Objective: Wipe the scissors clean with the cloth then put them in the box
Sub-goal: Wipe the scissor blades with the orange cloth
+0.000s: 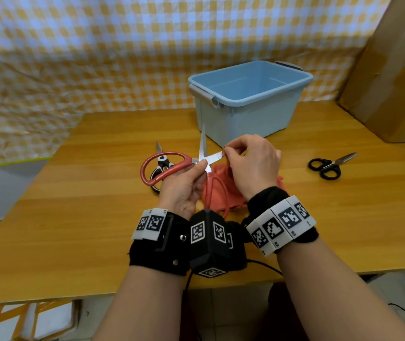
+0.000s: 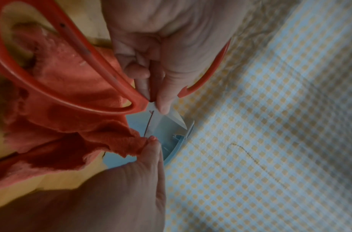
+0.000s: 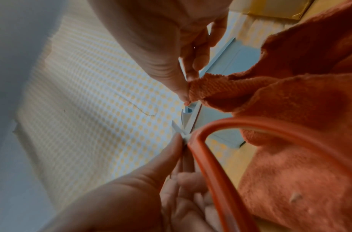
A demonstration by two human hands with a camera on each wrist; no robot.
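A: What is the head view giving that the wrist views are not?

B: The whole bench; a second pair, the black-handled kitchen scissors, is lying left of centre, partly under the red loop; the blue box is standing toward the far edge, behind the hands; the small black scissors are lying well apart toward the right edge, near a brown cardboard sheet leaning at the far right corner.

A: And the wrist views?

B: They are showing the fingers close up, against the checked cloth backdrop.

A: Left hand first, then.

B: The left hand is holding the red scissors above the middle of the bench, blades spread wide; its thumb and curled fingers are clamping at the pivot, just where the blades are crossing.

A: And the right?

B: The right hand is pinching a fold of the orange cloth between thumb and fingertips, closed on the tip of the right-pointing blade; the rest of the cloth is hanging beneath the hands.
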